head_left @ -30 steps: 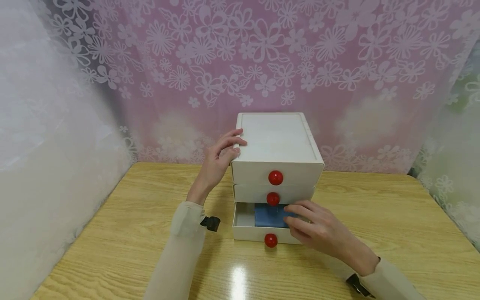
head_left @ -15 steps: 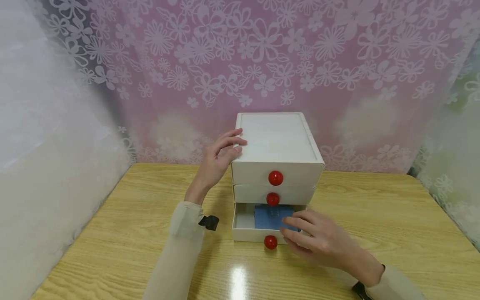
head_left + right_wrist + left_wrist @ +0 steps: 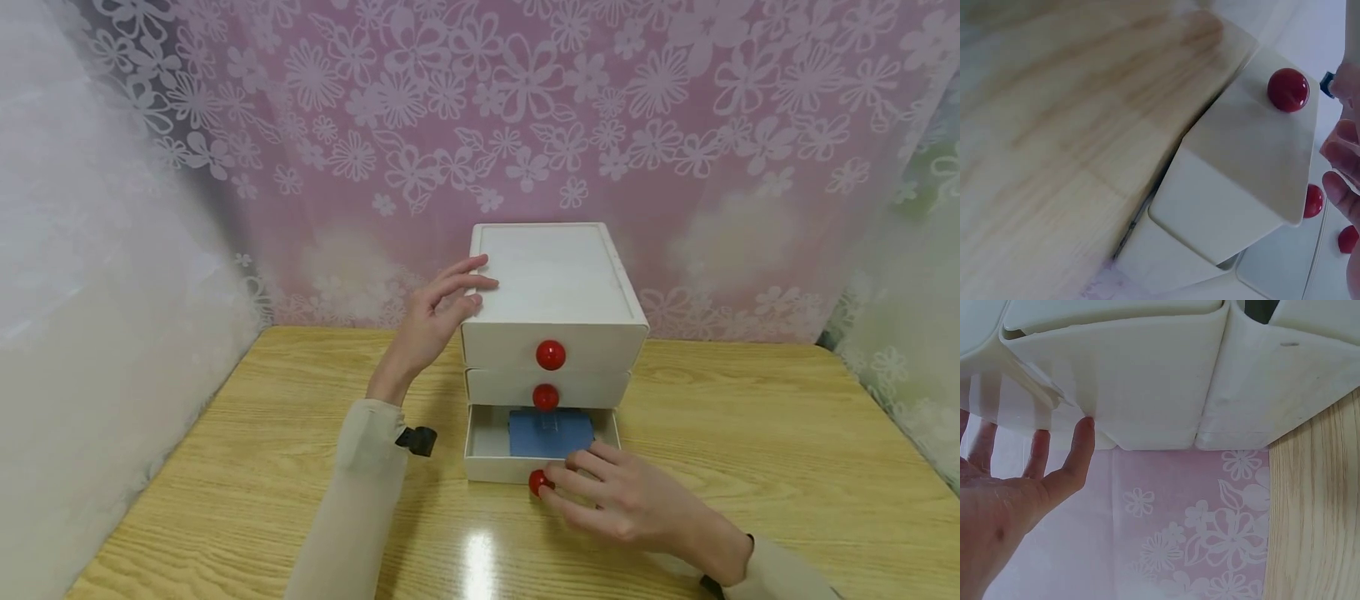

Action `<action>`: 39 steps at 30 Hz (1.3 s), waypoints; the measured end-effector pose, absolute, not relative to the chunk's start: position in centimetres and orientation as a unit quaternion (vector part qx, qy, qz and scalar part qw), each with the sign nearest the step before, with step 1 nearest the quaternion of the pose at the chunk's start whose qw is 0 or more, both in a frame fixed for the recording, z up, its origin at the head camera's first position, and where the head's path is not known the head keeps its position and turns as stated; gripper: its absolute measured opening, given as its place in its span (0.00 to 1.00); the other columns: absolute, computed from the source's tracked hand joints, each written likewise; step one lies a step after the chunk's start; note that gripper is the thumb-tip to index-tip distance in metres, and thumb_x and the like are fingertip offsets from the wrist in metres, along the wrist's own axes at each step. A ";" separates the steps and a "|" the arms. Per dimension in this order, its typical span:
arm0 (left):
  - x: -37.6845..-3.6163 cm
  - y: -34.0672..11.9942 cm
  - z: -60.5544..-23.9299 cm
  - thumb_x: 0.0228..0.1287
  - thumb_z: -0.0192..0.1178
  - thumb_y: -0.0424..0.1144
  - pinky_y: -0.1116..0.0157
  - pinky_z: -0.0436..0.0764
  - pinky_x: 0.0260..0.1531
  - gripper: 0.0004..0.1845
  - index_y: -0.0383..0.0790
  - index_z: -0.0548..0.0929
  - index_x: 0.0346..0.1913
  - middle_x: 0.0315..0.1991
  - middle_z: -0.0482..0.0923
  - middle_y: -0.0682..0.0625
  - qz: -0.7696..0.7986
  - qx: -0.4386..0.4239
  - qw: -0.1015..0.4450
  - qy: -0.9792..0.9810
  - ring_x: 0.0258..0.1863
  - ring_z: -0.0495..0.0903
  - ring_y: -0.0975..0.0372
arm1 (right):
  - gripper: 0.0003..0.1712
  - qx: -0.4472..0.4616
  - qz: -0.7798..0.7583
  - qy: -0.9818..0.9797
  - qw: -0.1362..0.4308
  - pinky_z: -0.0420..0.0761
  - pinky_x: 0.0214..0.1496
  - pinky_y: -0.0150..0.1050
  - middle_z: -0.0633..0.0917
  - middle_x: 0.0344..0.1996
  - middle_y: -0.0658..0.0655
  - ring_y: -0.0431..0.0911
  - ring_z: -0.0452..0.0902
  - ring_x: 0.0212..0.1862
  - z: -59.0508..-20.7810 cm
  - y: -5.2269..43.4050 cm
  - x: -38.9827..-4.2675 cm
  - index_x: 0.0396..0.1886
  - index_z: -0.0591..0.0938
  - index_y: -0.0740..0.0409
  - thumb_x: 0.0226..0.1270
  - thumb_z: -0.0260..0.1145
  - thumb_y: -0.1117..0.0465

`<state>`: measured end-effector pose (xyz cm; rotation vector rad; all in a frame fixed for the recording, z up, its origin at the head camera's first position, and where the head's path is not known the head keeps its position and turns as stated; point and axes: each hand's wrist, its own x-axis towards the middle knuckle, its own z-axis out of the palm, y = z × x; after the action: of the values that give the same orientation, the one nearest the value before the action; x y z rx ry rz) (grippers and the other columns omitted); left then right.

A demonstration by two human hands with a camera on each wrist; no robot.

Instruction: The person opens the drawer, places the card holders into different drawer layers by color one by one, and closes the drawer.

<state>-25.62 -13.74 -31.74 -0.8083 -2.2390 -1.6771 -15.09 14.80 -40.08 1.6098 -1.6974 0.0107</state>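
Note:
A white drawer cabinet stands on the table with three red-knobbed drawers. The bottom drawer is pulled out, and a flat blue rectangular item lies inside; its kind is unclear. My left hand rests on the cabinet's upper left edge, fingertips on the top; the left wrist view shows fingers against its side. My right hand is at the bottom drawer's red knob, fingertips overlapping its right side in the head view. In the right wrist view, that knob appears apart from the loosely bent fingers.
Two more red knobs, the top one and the middle one, stick out from pushed-in drawers. The wooden table extends to both sides. A pink floral curtain hangs close behind the cabinet.
My right hand has moved down and left from over the blue item to the bottom drawer's knob. The blue item is now uncovered. The left hand stays on the cabinet.

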 end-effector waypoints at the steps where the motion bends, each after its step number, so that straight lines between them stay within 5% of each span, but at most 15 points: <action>1: -25.6 -13.7 -31.7 0.73 0.55 0.41 0.43 0.62 0.76 0.16 0.45 0.86 0.57 0.74 0.70 0.61 -0.573 -0.273 0.115 -0.764 0.78 0.60 0.67 | 0.19 0.632 -0.006 -0.673 0.384 0.80 0.38 0.33 0.89 0.44 0.50 0.42 0.79 0.38 -40.1 14.8 -15.0 0.48 0.87 0.51 0.83 0.48 0.59; 11: -25.5 -13.6 -31.8 0.71 0.54 0.43 0.41 0.60 0.76 0.17 0.47 0.86 0.55 0.73 0.71 0.62 -0.570 -0.258 0.118 -0.771 0.77 0.60 0.68 | 0.27 0.615 -0.054 -0.702 0.355 0.81 0.33 0.28 0.86 0.47 0.49 0.40 0.77 0.36 -40.6 14.5 -14.6 0.50 0.85 0.49 0.84 0.39 0.70; 21: -25.6 -13.6 -32.0 0.70 0.53 0.41 0.37 0.59 0.76 0.17 0.44 0.86 0.55 0.74 0.70 0.60 -0.576 -0.261 0.120 -0.765 0.78 0.60 0.65 | 0.29 0.599 -0.073 -0.715 0.354 0.74 0.21 0.26 0.86 0.45 0.48 0.40 0.77 0.34 -40.7 13.8 -14.5 0.47 0.86 0.47 0.84 0.37 0.69; 39: -25.5 -13.5 -32.0 0.71 0.52 0.43 0.40 0.59 0.76 0.17 0.45 0.86 0.54 0.74 0.70 0.61 -0.573 -0.260 0.120 -0.768 0.77 0.61 0.66 | 0.29 0.587 -0.072 -0.722 0.360 0.75 0.22 0.26 0.87 0.43 0.47 0.40 0.77 0.34 -40.6 13.6 -14.6 0.44 0.85 0.49 0.84 0.36 0.70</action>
<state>-25.47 -13.54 -32.04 -0.7598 -2.2443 -1.6752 -14.56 13.56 -40.57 1.5142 -1.8606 -0.1851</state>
